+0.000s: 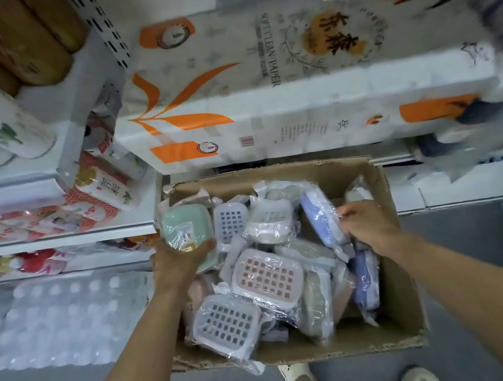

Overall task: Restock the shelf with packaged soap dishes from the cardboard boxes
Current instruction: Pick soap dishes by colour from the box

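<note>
Your left hand [180, 258] cups a green packaged soap dish [186, 230] at the cardboard box's [405, 304] left wall. Your right hand [367, 225] pinches a purple soap dish's [322, 222] wrap, far right inside. Bare box floor shows along the right wall; shelves [64, 236] stand just beyond.

Left hand [180, 260] holding green soap dish [186, 227], right hand [367, 225] pinching blue soap dish [323, 220], cardboard box [405, 298]

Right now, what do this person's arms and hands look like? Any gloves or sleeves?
Both forearms are bare as far as the picture shows: no sleeves in view. The left hand and right hand wear no gloves, and no rings, watch or bracelets show.
</note>
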`<state>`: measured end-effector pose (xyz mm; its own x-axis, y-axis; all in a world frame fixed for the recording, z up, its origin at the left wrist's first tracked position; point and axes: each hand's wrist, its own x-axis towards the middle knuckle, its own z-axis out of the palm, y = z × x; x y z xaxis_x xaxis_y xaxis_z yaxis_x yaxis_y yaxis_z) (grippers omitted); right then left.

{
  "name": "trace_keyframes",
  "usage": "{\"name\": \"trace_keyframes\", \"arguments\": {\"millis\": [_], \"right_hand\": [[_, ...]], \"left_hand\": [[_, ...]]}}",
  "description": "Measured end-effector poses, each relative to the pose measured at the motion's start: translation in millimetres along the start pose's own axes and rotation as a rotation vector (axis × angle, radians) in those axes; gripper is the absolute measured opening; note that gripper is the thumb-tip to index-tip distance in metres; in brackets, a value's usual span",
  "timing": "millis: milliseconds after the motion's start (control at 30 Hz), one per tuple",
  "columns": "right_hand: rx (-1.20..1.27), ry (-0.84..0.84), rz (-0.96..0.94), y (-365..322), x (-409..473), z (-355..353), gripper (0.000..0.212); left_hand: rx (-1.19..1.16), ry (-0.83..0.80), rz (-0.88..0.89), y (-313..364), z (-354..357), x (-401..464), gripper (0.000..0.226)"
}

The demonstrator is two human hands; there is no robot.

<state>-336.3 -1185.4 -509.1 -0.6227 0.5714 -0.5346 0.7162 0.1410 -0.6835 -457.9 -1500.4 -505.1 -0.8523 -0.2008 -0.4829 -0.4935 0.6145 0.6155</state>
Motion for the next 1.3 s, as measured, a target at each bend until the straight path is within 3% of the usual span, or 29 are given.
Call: {"name": "trace_keyframes", "arguments": {"millis": [167,300,467,633,833,1100,1300], "right_hand": [[0.418,-0.175,0.074,-22,-24,-25,0.033],[0.631,-0.287,0.039,-28,-48,-74,0.03],[0.859,-0.301,0.039,-3,-78,-171,0.029],[0.928,-0.22,-0.016,50,-107,-287,0.022],[0.821,-0.12,-0.059,116,-127,-413,0.056],[0.96,0.203,0.0,209,-125,-528,0.031],[0.995,0.366,0.034,263,-88,-616,0.041]], "left_hand": [[-0.13,-0.062,0.074,34,4,-63,0.103],[-0.227,-0.159,0.24,85,41,-147,0.058],[-0.369,-0.224,0.333,136,103,-240,0.063],[-0.395,-0.279,0.41,174,177,-334,0.065],[-0.338,-0.421,0.544,225,278,-433,0.056],[-0.137,-0.648,0.666,282,399,-514,0.088],[-0.083,-0.777,0.679,321,495,-554,0.084]]}}
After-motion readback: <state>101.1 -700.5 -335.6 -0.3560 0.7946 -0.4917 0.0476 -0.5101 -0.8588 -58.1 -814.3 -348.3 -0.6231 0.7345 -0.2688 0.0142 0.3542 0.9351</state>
